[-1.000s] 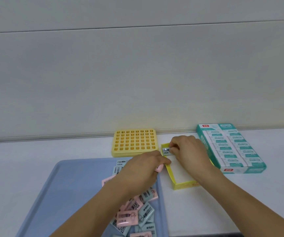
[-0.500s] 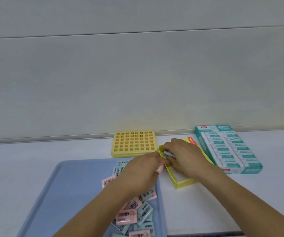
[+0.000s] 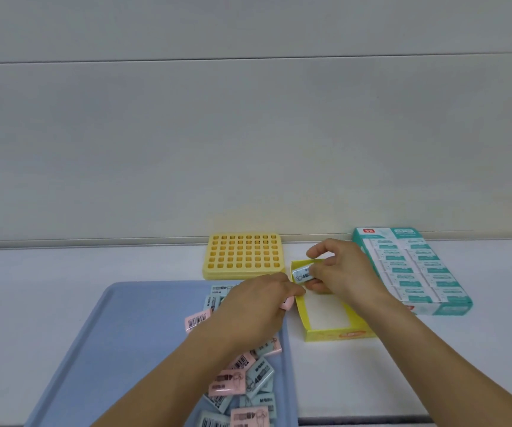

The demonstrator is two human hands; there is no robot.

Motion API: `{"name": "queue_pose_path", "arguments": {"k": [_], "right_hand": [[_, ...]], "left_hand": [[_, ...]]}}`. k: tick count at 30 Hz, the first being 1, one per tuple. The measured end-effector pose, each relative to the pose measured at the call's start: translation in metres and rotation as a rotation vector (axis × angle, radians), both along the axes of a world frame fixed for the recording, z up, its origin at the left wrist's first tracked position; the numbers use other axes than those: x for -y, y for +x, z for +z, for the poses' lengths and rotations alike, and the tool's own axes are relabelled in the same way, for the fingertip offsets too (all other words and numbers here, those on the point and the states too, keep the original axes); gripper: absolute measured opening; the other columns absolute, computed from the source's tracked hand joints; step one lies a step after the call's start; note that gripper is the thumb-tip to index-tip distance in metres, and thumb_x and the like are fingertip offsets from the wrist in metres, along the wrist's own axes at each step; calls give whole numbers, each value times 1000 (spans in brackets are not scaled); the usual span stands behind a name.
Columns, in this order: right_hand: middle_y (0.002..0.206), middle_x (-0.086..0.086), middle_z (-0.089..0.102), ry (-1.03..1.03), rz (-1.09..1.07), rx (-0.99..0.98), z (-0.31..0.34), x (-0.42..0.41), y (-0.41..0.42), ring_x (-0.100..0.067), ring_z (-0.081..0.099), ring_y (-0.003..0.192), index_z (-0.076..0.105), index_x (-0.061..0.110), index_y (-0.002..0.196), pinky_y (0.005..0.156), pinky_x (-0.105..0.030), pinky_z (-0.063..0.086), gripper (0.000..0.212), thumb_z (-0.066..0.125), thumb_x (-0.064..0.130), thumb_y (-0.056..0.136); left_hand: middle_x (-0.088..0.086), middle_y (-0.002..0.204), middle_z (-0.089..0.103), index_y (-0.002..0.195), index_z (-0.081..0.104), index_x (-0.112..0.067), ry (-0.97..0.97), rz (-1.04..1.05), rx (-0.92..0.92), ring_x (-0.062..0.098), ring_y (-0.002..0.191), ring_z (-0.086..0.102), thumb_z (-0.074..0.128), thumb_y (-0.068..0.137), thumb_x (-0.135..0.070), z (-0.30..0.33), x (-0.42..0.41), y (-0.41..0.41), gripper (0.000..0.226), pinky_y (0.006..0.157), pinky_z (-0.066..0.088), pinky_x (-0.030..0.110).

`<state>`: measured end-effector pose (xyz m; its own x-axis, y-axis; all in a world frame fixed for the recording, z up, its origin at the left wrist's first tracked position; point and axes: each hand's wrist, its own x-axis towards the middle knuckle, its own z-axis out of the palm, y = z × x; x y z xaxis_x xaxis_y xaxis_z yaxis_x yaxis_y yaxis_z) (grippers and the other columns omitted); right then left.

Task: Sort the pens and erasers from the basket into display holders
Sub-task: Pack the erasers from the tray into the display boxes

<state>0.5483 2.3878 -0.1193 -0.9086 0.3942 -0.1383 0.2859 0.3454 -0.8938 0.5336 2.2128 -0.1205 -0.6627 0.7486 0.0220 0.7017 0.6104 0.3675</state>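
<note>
We see a tray (image 3: 143,328) of smooth, matt pale-blue plastic with a softly rounded rim. The loose erasers (image 3: 242,380) on it wear printed paper sleeves, pink and pale blue, with a faint sheen. The blue eraser (image 3: 302,273) pinched over the yellow box is wrapped in clear glossy film that catches the light. The yellow box (image 3: 334,332) looks like thin printed card, yellow on its walls and plain matt white inside. The yellow grid holder (image 3: 243,257) looks like moulded plastic, matt and smooth. The teal box (image 3: 415,269) is printed card, with slightly shiny wrapped erasers in rows. The bench (image 3: 63,272) is smooth, matt and off-white.
</note>
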Motion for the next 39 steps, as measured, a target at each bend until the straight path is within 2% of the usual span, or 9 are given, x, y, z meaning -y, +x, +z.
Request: {"name": "queue_pose_path", "arguments": {"k": [5, 10, 17, 26, 28, 30, 33, 36, 39], "right_hand": [[89, -10, 72, 166, 113, 20, -2, -1, 3, -24, 71, 82, 69, 18, 90, 81, -43, 58, 31, 73, -7, 72], [106, -2, 69, 779, 260, -15, -3, 7, 8, -21, 61, 98, 70, 21, 109, 84, -33, 48, 23, 57, 15, 91], [86, -4, 68, 600, 152, -51, -2, 7, 4, -25, 64, 82, 61, 13, 93, 78, -37, 51, 4, 60, 15, 89], [98, -3, 51, 1040, 263, -6, -7, 11, 2, -22, 57, 87, 67, 16, 95, 65, -31, 41, 22, 48, 27, 99], [99, -3, 53, 1058, 266, 11, -7, 11, 0, -23, 59, 88, 66, 18, 96, 65, -32, 42, 18, 49, 21, 98], [109, -2, 61, 1036, 274, 47, -7, 10, 1, -23, 60, 98, 65, 22, 109, 75, -33, 48, 22, 48, 14, 97], [124, 3, 64, 875, 179, -74, -1, 6, 9, -18, 59, 111, 57, 25, 130, 91, -30, 46, 38, 46, 11, 98], [86, 8, 73, 325, 209, -336, 17, 17, 23, -3, 64, 76, 70, 29, 98, 65, -17, 48, 16, 54, 32, 97], [69, -5, 70, -91, 371, -280, 34, 29, 32, -6, 58, 54, 70, 21, 86, 49, -15, 42, 9, 66, 27, 90]], "left_hand": [[-1, 119, 56, 137, 53, -27, -23, 10, -17, 20, 111, 53, 42, 95, -3, 1, -1, 1, 50, 88, 47, 40], [-1, 118, 56, 138, 53, -26, -31, 8, -5, 20, 110, 53, 42, 92, 1, 0, 0, 1, 54, 89, 47, 41], [-1, 116, 57, 136, 55, -26, -17, 7, -17, 19, 110, 53, 42, 93, 0, -1, 0, 0, 52, 87, 47, 39], [-4, 125, 59, 141, 45, -33, 146, 68, 78, 16, 112, 55, 38, 103, -17, 4, 4, 5, 42, 92, 46, 37], [-4, 102, 64, 142, 35, -34, 204, 169, 44, 18, 94, 60, 38, 104, -30, 6, 3, 5, 39, 82, 50, 38], [-7, 77, 58, 140, 27, -31, 191, 262, -32, 18, 74, 59, 39, 103, -39, 8, 2, 4, 40, 69, 50, 37], [-6, 73, 58, 142, 18, -29, 176, 343, -109, 17, 68, 60, 43, 101, -39, 12, 1, 4, 49, 61, 48, 33], [-6, 75, 59, 145, 8, -27, 139, 359, -178, 17, 68, 60, 47, 98, -33, 18, -2, 5, 62, 54, 40, 30], [-7, 79, 62, 145, 7, -25, 170, 351, -217, 15, 63, 57, 51, 93, -28, 19, -6, 6, 69, 46, 33, 26]]}}
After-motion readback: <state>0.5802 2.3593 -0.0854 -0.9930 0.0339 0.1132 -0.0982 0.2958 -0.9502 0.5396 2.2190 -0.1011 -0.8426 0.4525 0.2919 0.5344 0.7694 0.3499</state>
